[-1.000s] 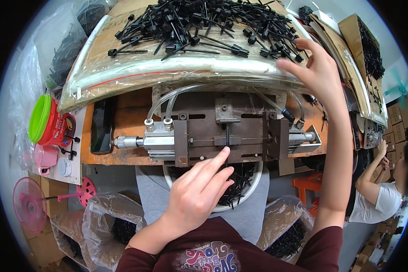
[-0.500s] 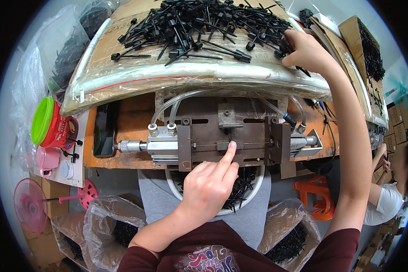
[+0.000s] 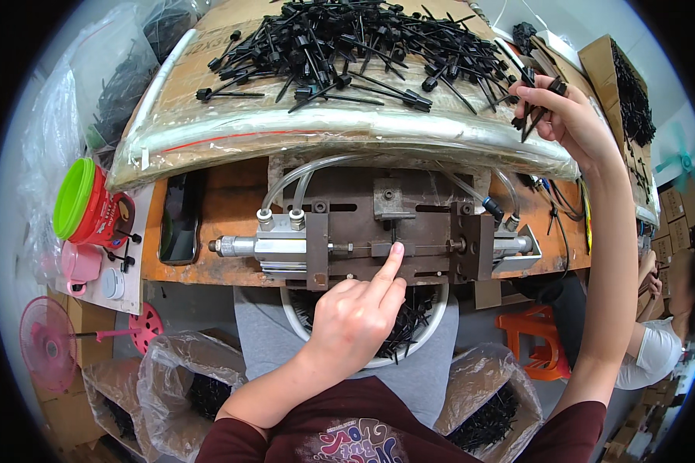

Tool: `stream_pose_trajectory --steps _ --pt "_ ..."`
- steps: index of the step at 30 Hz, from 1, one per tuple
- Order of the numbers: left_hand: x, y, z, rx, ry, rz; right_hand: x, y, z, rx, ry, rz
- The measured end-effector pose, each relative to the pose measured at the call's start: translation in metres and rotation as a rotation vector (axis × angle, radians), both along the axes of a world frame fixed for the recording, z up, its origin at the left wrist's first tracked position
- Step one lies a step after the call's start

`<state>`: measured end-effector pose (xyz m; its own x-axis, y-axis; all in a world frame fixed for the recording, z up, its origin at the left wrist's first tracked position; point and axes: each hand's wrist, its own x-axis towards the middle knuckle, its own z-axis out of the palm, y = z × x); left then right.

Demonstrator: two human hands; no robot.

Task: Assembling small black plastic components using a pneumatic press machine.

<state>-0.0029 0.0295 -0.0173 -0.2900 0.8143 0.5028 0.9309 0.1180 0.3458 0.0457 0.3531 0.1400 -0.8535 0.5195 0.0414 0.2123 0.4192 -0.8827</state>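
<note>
My left hand (image 3: pixel 355 312) reaches over the dark metal clamping fixture (image 3: pixel 363 224), its index finger stretched out and its other fingers curled. The fingertip touches a small dark block (image 3: pixel 381 249) at the fixture's middle, beneath a metal bracket (image 3: pixel 393 199). Any small part under the fingertip is hidden. Raised at the pile's right side, my right hand (image 3: pixel 567 116) is closed around several black plastic stakes (image 3: pixel 530 116) with thick heads and thin stems. To its left lies a heap of similar stakes (image 3: pixel 340 54) on a plastic-wrapped cardboard surface (image 3: pixel 185 112).
Silver air cylinders (image 3: pixel 280 251) with clear hoses (image 3: pixel 305 174) flank the fixture. A white tub (image 3: pixel 442 309) of black stakes sits below it. Plastic-lined boxes (image 3: pixel 181 370) stand on both sides. At left are a red bucket (image 3: pixel 93 212) and pink fan (image 3: pixel 48 339); an orange stool (image 3: pixel 533 339) and another person (image 3: pixel 652 347) are at right.
My right hand has moved right, away from the heap, with black stakes in its fingers. The fixture's cylinder rods have moved inward. My left index finger stays on the middle block.
</note>
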Motion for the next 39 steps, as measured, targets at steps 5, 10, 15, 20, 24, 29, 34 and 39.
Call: stream_pose_trajectory --steps 5,10,15,20,24,29,34,39 --pt "0.001 -0.002 0.007 0.033 -0.072 -0.053 0.004 -0.026 -0.006 -0.093 0.177 0.011" --pt "0.001 -0.022 0.034 0.162 -0.490 -0.181 0.030 -0.114 -0.022 -0.188 0.135 0.024" --pt "-0.011 -0.018 0.044 0.334 -0.864 -0.129 0.053 -0.162 -0.082 0.448 0.312 0.321" --pt "-0.018 -0.023 0.046 0.265 -0.974 -0.339 0.066 -0.180 -0.101 0.847 0.507 0.301" --pt "-0.019 -0.028 0.047 0.260 -0.979 -0.348 0.072 -0.188 -0.106 1.180 0.480 0.264" --pt "-0.011 -0.027 0.051 0.235 -0.553 -0.234 0.071 -0.191 -0.121 1.290 0.489 0.218" --pt "-0.011 -0.035 0.051 0.297 -0.372 0.027 0.087 -0.186 -0.120 1.230 0.372 0.070" --pt "-0.010 -0.028 0.027 0.215 -0.360 -0.108 0.117 -0.202 -0.108 0.270 0.332 -0.218"
